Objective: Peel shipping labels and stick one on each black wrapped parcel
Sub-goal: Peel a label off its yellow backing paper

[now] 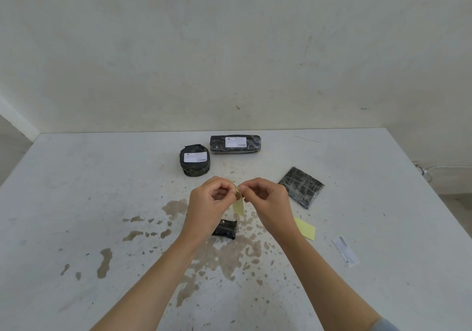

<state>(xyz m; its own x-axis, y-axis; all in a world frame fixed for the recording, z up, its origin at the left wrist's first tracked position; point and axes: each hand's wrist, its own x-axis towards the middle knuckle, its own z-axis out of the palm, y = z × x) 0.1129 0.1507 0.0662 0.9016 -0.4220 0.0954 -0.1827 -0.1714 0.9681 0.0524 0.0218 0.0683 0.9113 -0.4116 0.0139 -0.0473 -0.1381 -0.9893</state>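
Observation:
Both hands meet above the table's middle, pinching one shipping label [239,201] whose yellow backing hangs down between them. My left hand [208,204] grips its left edge, my right hand [268,200] its right edge. Under my left wrist lies a small black wrapped parcel [226,229], partly hidden, with no label visible. A flat square black parcel [301,187] lies to the right, bare of any label. Farther back, a round black parcel [194,163] and a long black parcel [235,144] each carry a white label.
A yellow backing sheet [305,228] lies right of my right wrist. Another white label [345,251] rests near the table's right edge. The white table [102,203] has brown stains near the middle and front. A wall stands behind it.

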